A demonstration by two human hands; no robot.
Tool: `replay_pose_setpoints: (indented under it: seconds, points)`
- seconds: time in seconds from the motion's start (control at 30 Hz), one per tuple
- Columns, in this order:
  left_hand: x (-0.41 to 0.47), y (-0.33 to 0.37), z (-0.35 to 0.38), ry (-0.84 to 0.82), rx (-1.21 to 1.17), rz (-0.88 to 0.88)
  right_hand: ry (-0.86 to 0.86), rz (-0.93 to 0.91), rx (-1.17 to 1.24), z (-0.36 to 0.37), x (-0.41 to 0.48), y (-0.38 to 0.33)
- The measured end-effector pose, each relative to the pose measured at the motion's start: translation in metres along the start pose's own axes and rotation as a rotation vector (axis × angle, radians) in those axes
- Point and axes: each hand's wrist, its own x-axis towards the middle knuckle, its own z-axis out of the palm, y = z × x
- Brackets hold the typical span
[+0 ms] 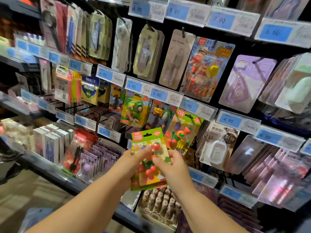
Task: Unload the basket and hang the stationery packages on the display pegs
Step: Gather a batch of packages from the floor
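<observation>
Grasp: left hand [134, 159] is gripping the fruit-eraser packages [148, 137], thumb curling over the front, fingers hidden behind; right hand [171, 167] is pinching their right side | Position: packages are sitting between both hands, just below-left of a matching hung pack [184, 132] | Unclear: motion blur is obscuring the stack count | Material: flat green cards, glossy clear blisters.

Blue shelf tags are pretty readable here: top rail tag [176, 11] says 9.90, far-right tag [273, 32] 6.50, left tag [104, 74] 4.90, middle-row tag [158, 94] 3.90. Yellow sticky-note pack [89, 91] has BAOKE, Note, 100. Beige card [176, 59] reads 360° Rotate, and the hanging fruit pack [182, 132] says ERASER.
</observation>
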Motion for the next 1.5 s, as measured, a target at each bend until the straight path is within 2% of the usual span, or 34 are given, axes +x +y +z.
replay_pose_setpoints:
  seconds: [0.1, 0.3, 0.6, 0.8, 1.07, 1.3, 1.5]
  points:
    - [0.004, -0.001, -0.003, 0.067, -0.008, 0.011, 0.114, -0.022, 0.081, -0.001, 0.004, 0.003]
    - [0.013, -0.004, -0.01, 0.139, 0.034, 0.038, 0.204, -0.09, 0.165, -0.005, 0.005, 0.005]
    - [0.016, 0.0, -0.021, 0.148, -0.026, 0.067, 0.403, -0.164, 0.222, -0.019, 0.022, 0.002]
    - [0.015, 0.0, -0.022, 0.168, -0.019, 0.043, 0.457, -0.176, 0.214, -0.025, 0.036, -0.004]
    - [0.012, 0.003, -0.023, 0.17, -0.006, 0.041, 0.538, -0.101, 0.128, -0.022, 0.049, -0.007]
    - [0.011, 0.004, -0.024, 0.184, -0.01, 0.019, 0.66, 0.079, 0.075, -0.027, 0.059, -0.006]
    - [0.009, 0.005, -0.022, 0.169, -0.014, 0.044, 0.62, 0.119, -0.084, -0.023, 0.055, -0.009]
